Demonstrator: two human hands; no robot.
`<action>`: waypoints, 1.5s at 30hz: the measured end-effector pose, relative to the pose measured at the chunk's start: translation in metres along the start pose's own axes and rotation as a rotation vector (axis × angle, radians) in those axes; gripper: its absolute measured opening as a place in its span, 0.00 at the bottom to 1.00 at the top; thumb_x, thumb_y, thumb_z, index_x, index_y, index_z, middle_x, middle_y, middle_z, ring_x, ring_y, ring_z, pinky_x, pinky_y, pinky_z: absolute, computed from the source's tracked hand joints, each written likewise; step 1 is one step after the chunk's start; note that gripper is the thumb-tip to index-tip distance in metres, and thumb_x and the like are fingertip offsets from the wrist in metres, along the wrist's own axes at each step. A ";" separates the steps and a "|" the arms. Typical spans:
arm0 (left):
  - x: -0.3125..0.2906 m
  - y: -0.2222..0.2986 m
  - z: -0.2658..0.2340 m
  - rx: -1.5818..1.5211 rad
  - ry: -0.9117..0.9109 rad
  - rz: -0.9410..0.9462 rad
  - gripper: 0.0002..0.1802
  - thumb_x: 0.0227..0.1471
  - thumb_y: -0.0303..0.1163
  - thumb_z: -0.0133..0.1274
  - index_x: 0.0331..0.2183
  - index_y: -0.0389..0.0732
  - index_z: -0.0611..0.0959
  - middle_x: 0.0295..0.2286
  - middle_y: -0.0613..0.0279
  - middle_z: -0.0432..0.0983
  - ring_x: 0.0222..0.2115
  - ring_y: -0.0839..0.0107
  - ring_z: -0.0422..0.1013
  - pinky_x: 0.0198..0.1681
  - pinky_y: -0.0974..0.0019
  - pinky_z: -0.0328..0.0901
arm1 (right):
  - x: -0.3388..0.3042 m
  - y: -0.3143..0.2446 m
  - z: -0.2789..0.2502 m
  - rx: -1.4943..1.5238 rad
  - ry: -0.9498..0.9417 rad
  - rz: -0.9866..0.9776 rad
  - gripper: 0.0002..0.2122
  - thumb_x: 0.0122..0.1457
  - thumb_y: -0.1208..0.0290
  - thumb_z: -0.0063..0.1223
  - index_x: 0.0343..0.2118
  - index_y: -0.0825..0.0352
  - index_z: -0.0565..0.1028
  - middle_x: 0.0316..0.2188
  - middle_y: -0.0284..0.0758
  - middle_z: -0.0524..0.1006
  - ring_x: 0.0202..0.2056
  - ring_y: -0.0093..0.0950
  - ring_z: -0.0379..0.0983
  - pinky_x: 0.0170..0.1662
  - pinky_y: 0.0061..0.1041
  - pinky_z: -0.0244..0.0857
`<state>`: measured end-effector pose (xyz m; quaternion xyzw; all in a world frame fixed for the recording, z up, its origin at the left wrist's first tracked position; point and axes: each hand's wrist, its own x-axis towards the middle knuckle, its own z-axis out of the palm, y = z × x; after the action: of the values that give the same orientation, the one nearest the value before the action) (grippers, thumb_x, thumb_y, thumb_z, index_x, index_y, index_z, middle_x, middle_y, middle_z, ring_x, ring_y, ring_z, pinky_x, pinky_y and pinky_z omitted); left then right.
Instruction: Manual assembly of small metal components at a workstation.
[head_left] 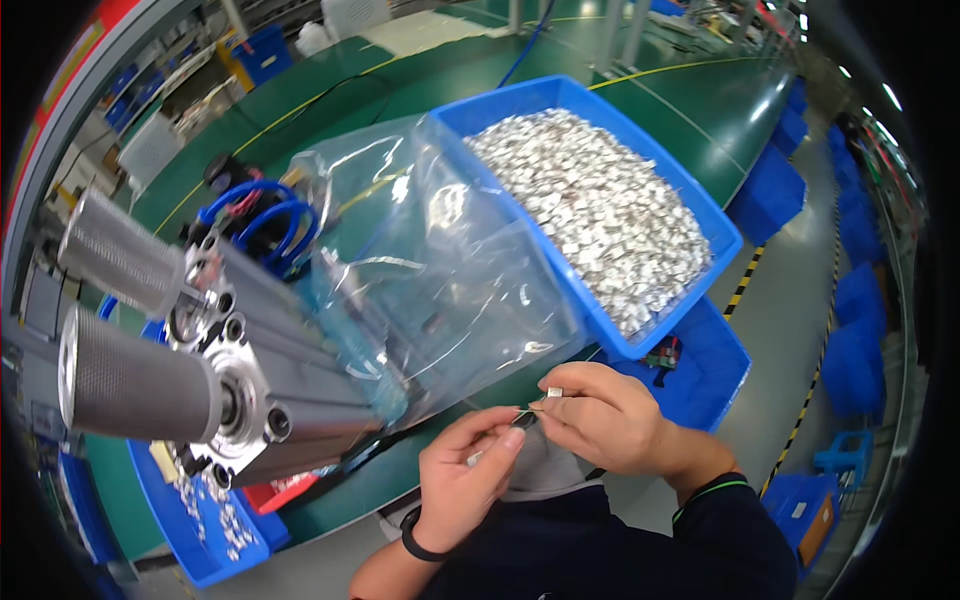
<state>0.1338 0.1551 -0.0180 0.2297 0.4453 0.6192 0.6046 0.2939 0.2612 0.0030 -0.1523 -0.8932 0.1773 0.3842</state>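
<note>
My left hand [468,470], with a dark band at its wrist, is closed in a pinch at the fingertips. Between those fingers shows a thin lead [524,411], and a pale bit [474,458] peeks out under the palm side. Close beside it, my right hand [610,415] pinches a small white block-shaped part [554,393] between thumb and forefinger. The lead spans the short gap between both hands; whether it joins the white part is too small to tell. Beyond the hands stands a blue bin [583,290] heaped with small white parts [590,200].
At left, a grey machine [300,370] carries two mesh-covered cylinders [140,375]. Clear plastic sheeting [470,270] lies on the green table [420,65]. Another blue bin [715,350] sits below the full one. A blue tray [190,560] with scattered white parts is lower left.
</note>
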 end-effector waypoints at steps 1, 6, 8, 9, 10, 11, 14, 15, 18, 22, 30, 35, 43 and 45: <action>-0.004 -0.003 -0.012 0.000 0.029 0.003 0.12 0.55 0.24 0.54 0.42 0.33 0.77 0.22 0.69 0.69 0.17 0.87 0.60 0.16 0.79 0.52 | -0.002 -0.006 0.017 0.027 -0.009 -0.007 0.11 0.45 0.81 0.62 0.33 0.73 0.74 0.34 0.45 0.74 0.26 0.31 0.74 0.27 0.23 0.70; -0.023 -0.005 -0.051 -0.045 0.100 0.050 0.07 0.55 0.23 0.52 0.38 0.34 0.78 0.20 0.69 0.68 0.14 0.85 0.57 0.14 0.78 0.50 | -0.007 -0.027 0.077 0.130 0.078 0.013 0.11 0.45 0.83 0.63 0.32 0.75 0.74 0.34 0.45 0.74 0.27 0.32 0.74 0.27 0.23 0.71; -0.028 -0.002 -0.060 -0.043 0.129 0.045 0.06 0.55 0.22 0.51 0.36 0.33 0.78 0.18 0.67 0.66 0.13 0.83 0.56 0.13 0.77 0.49 | -0.008 -0.036 0.091 0.141 0.100 0.023 0.11 0.45 0.83 0.63 0.32 0.74 0.74 0.33 0.45 0.74 0.27 0.32 0.74 0.27 0.23 0.71; -0.030 0.000 -0.064 -0.073 0.143 0.033 0.05 0.55 0.22 0.51 0.36 0.33 0.78 0.18 0.67 0.66 0.13 0.83 0.56 0.13 0.77 0.49 | -0.008 -0.040 0.097 0.147 0.128 0.033 0.11 0.45 0.83 0.63 0.31 0.74 0.74 0.33 0.45 0.74 0.27 0.32 0.74 0.27 0.23 0.71; -0.034 0.001 -0.068 -0.103 0.155 0.020 0.04 0.55 0.22 0.51 0.35 0.33 0.78 0.18 0.67 0.65 0.13 0.83 0.56 0.13 0.77 0.49 | -0.009 -0.044 0.103 0.153 0.124 0.032 0.11 0.45 0.83 0.63 0.31 0.74 0.74 0.33 0.45 0.74 0.27 0.32 0.74 0.27 0.23 0.71; -0.037 0.001 -0.073 -0.106 0.161 0.021 0.04 0.55 0.22 0.51 0.35 0.33 0.78 0.18 0.67 0.65 0.13 0.83 0.56 0.13 0.77 0.49 | -0.009 -0.048 0.109 0.166 0.147 0.041 0.11 0.45 0.83 0.64 0.31 0.73 0.74 0.33 0.44 0.75 0.27 0.32 0.75 0.27 0.23 0.71; -0.042 0.000 -0.088 -0.139 0.131 0.023 0.04 0.55 0.22 0.51 0.35 0.33 0.78 0.19 0.66 0.66 0.13 0.83 0.56 0.13 0.77 0.49 | -0.010 -0.057 0.124 0.196 0.173 0.055 0.11 0.44 0.83 0.64 0.31 0.72 0.74 0.32 0.43 0.75 0.27 0.32 0.75 0.27 0.23 0.72; -0.044 0.000 -0.091 -0.138 0.138 0.033 0.04 0.55 0.22 0.51 0.35 0.33 0.78 0.18 0.66 0.67 0.13 0.83 0.56 0.13 0.77 0.49 | -0.009 -0.059 0.127 0.213 0.178 0.062 0.11 0.44 0.83 0.65 0.31 0.72 0.74 0.32 0.43 0.75 0.27 0.32 0.75 0.27 0.23 0.72; -0.048 0.004 -0.099 -0.119 0.152 0.048 0.04 0.55 0.22 0.51 0.34 0.33 0.78 0.19 0.65 0.68 0.13 0.84 0.56 0.12 0.77 0.49 | -0.003 -0.068 0.127 0.268 0.089 0.161 0.10 0.46 0.83 0.64 0.31 0.73 0.75 0.33 0.42 0.76 0.29 0.30 0.77 0.30 0.22 0.73; -0.050 0.009 -0.106 -0.094 0.168 0.056 0.03 0.54 0.21 0.52 0.33 0.32 0.78 0.19 0.64 0.69 0.12 0.84 0.56 0.12 0.78 0.48 | -0.007 -0.077 0.136 0.795 0.104 0.491 0.08 0.51 0.83 0.60 0.34 0.74 0.74 0.34 0.41 0.76 0.33 0.27 0.77 0.34 0.23 0.74; -0.051 0.010 -0.114 -0.063 0.151 0.100 0.02 0.54 0.20 0.52 0.32 0.32 0.78 0.20 0.62 0.70 0.12 0.84 0.57 0.12 0.78 0.47 | -0.013 -0.075 0.138 1.292 -0.035 0.709 0.08 0.58 0.84 0.51 0.40 0.77 0.70 0.35 0.42 0.76 0.36 0.27 0.77 0.38 0.24 0.75; -0.050 0.009 -0.115 -0.058 0.156 0.132 0.03 0.53 0.20 0.53 0.33 0.32 0.78 0.20 0.63 0.70 0.12 0.84 0.57 0.12 0.78 0.47 | -0.014 -0.077 0.143 1.284 -0.006 0.716 0.09 0.58 0.84 0.52 0.41 0.77 0.70 0.34 0.42 0.76 0.36 0.27 0.77 0.38 0.25 0.75; -0.050 0.008 -0.116 -0.117 0.105 0.119 0.06 0.53 0.20 0.52 0.36 0.32 0.78 0.21 0.63 0.70 0.13 0.83 0.57 0.12 0.78 0.49 | -0.011 -0.079 0.142 0.924 0.094 0.666 0.07 0.53 0.83 0.58 0.35 0.73 0.74 0.34 0.40 0.78 0.36 0.26 0.77 0.37 0.23 0.74; -0.049 0.008 -0.116 -0.117 0.098 0.117 0.06 0.53 0.20 0.52 0.36 0.32 0.78 0.21 0.63 0.69 0.13 0.83 0.56 0.12 0.77 0.49 | -0.008 -0.075 0.139 0.506 0.077 0.419 0.06 0.49 0.82 0.61 0.31 0.71 0.77 0.33 0.40 0.77 0.34 0.29 0.77 0.35 0.21 0.72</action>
<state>0.0421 0.0779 -0.0568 0.1891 0.4233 0.6890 0.5571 0.1862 0.1628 -0.0590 -0.2391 -0.7549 0.4627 0.3986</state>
